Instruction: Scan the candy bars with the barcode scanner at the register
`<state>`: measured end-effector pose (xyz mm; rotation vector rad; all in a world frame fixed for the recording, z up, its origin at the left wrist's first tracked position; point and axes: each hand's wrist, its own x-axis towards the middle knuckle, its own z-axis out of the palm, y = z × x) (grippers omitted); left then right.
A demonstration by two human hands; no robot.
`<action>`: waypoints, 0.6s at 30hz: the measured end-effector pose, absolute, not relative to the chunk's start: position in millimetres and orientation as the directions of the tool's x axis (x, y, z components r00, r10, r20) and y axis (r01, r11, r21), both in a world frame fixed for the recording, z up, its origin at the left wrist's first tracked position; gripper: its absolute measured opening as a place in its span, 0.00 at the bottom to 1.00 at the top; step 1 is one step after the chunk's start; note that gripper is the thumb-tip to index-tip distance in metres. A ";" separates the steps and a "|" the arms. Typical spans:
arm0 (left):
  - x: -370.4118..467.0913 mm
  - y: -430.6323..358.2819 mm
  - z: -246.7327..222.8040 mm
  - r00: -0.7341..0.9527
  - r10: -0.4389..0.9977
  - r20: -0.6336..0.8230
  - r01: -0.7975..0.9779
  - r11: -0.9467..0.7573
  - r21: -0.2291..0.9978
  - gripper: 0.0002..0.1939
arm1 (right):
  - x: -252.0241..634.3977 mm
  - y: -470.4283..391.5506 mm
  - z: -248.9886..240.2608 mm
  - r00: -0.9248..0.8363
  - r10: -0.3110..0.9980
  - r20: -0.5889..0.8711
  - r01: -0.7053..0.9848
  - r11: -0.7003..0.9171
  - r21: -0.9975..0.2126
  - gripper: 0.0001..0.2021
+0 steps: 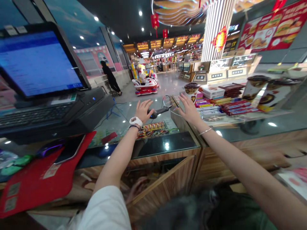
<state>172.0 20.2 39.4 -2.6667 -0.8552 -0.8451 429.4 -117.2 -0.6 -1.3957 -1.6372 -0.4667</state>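
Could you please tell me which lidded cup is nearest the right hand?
The leftmost cup, just beyond the right hand; the other two cups stand farther right.

Free air above black device, cups rightward

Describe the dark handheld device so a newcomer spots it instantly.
Start at the glass counter right of the black-framed blue monitor. By the left hand is the dark, elongated handheld device. Its small blue light distinguishes it from the red-wrapped packets.
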 end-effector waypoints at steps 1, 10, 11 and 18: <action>174.3 17.0 40.4 0.656 0.470 0.591 0.595 -0.804 -0.021 0.25 | 432.4 -130.2 1.8 0.071 0.549 0.833 0.926 0.273 -0.260 0.28; 312.0 -65.7 49.7 0.697 0.348 0.627 0.401 -0.914 0.060 0.19 | 512.3 -192.0 7.0 0.275 0.423 0.864 0.934 0.097 -0.344 0.28; 332.7 -74.4 48.2 0.672 0.362 0.646 0.394 -0.913 0.102 0.20 | 521.6 -188.8 5.2 0.290 0.431 0.855 0.928 0.091 -0.361 0.28; 403.7 -88.0 19.9 0.597 0.432 0.676 0.377 -0.895 0.239 0.19 | 549.6 -153.7 -17.5 0.341 0.534 0.774 0.904 0.041 -0.426 0.24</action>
